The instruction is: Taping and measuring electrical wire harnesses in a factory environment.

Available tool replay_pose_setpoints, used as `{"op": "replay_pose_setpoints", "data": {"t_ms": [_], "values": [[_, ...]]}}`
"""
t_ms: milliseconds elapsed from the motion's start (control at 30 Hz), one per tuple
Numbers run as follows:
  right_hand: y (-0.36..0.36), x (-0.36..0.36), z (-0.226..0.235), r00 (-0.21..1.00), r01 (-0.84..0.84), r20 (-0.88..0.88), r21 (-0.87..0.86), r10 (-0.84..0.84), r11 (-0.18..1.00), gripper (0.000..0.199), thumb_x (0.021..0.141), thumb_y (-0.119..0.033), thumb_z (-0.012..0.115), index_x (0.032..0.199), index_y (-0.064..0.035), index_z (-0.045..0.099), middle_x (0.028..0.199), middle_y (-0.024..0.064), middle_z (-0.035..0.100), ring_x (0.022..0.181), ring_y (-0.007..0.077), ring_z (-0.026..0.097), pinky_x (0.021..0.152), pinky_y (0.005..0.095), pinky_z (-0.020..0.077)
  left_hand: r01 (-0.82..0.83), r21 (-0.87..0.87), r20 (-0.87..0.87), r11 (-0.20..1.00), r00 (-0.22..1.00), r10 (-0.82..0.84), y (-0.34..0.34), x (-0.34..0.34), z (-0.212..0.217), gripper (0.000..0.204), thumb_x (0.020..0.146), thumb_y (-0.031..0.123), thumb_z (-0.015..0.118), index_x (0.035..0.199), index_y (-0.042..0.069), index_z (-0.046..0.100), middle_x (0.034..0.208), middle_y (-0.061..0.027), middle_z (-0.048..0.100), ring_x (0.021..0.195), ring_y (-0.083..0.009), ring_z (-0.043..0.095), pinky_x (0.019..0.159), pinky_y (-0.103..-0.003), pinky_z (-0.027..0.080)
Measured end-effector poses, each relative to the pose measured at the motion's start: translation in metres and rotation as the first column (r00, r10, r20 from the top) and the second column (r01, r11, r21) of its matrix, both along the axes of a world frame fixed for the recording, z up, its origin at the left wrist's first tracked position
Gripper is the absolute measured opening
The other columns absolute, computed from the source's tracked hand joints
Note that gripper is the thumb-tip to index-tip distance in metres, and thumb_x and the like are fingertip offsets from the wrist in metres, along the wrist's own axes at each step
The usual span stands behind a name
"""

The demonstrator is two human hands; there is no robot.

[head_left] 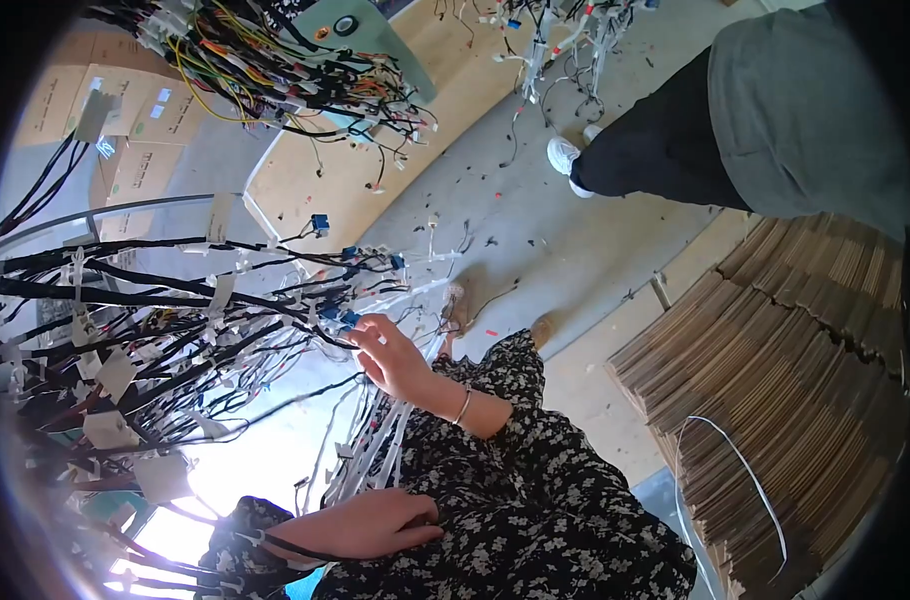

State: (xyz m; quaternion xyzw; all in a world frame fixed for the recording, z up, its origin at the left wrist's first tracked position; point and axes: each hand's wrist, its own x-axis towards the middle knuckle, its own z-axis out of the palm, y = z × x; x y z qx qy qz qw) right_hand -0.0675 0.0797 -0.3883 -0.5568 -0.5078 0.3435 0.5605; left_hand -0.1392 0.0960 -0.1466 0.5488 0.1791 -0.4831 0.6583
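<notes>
Black-wrapped wire harnesses with white tags and blue connectors stretch in from the left. My right hand, a thin bracelet at its wrist, reaches their near ends. Its thumb and fingertips close around a blue connector on a black lead; the fingers partly cover it. Lower down, my left hand rests in front of my floral dress, its fingers loosely bent and apart, with nothing visible in them. White wires hang between the two hands. A black cable crosses near my left wrist.
More bundles of coloured wires hang at the upper left, with others at the top. Flattened cardboard is stacked at right. A person's leg stands at upper right. Cartons sit far left. Small scraps dot the grey floor.
</notes>
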Motion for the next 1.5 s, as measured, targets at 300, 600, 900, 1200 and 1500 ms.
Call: {"op": "replay_pose_setpoints", "data": {"t_ms": [300, 600, 900, 1200, 1500], "values": [[0.007, 0.001, -0.001, 0.989, 0.056, 0.131, 0.069, -0.065, 0.996, 0.059, 0.079, 0.000, 0.072, 0.134, -0.0110, 0.054, 0.121, 0.0153, 0.052, 0.104, 0.0297, 0.060, 0.086, 0.0397, 0.0532, -0.020, 0.038, -0.012, 0.999, 1.000, 0.021, 0.003, 0.005, -0.001, 0.037, 0.101, 0.039, 0.054, 0.112, 0.005, 0.061, 0.100, -0.0168, 0.064, 0.099, -0.0335, 0.061, 0.086, -0.043, 0.047], [0.005, 0.009, 0.002, 0.995, 0.008, 0.094, 0.101, -0.018, 0.995, 0.074, 0.080, 0.001, 0.072, 0.147, -0.0078, 0.041, 0.124, 0.0170, 0.047, 0.084, 0.0226, 0.063, 0.073, 0.0338, 0.0549, -0.127, 0.091, 0.050, 0.988, 0.991, 0.123, -0.001, 0.002, 0.002, 0.038, 0.101, 0.038, 0.052, 0.107, 0.002, 0.061, 0.092, -0.0202, 0.063, 0.086, -0.0379, 0.062, 0.076, -0.047, 0.048], [0.032, 0.030, 0.001, 0.994, -0.104, -0.063, -0.324, 0.088, 0.940, 0.131, 0.070, -0.017, 0.087, 0.158, -0.0120, -0.010, 0.162, 0.0231, -0.010, 0.080, 0.0306, 0.066, 0.063, 0.0350, 0.0572, -0.036, 0.029, -0.057, 0.999, 0.998, 0.038, 0.006, 0.004, 0.000, 0.040, 0.101, 0.040, 0.053, 0.116, 0.003, 0.060, 0.105, -0.0169, 0.064, 0.101, -0.0333, 0.061, 0.088, -0.043, 0.048], [0.048, 0.073, -0.030, 0.945, -0.108, 0.262, -0.312, 0.195, 0.944, 0.101, 0.077, -0.026, 0.081, 0.155, -0.0061, 0.020, 0.153, 0.0228, 0.033, 0.128, 0.0403, 0.048, 0.106, 0.0446, 0.0423, -0.031, 0.053, 0.014, 0.998, 0.999, 0.031, 0.003, 0.010, -0.005, 0.036, 0.101, 0.040, 0.053, 0.113, 0.006, 0.061, 0.094, -0.0136, 0.067, 0.090, -0.0290, 0.064, 0.081, -0.040, 0.050], [-0.057, 0.124, 0.039, 0.923, 0.290, 0.342, -0.326, -0.174, 0.900, 0.029, 0.084, -0.009, 0.068, 0.107, -0.0021, 0.052, 0.105, 0.0210, 0.054, 0.100, 0.0377, 0.058, 0.084, 0.0449, 0.0500, -0.369, 0.053, 0.375, 0.928, 0.868, 0.324, 0.133, 0.034, -0.155, 0.033, 0.101, 0.027, 0.053, 0.115, 0.001, 0.068, 0.095, -0.0080, 0.073, 0.090, -0.0157, 0.069, 0.088, -0.028, 0.051]]}}
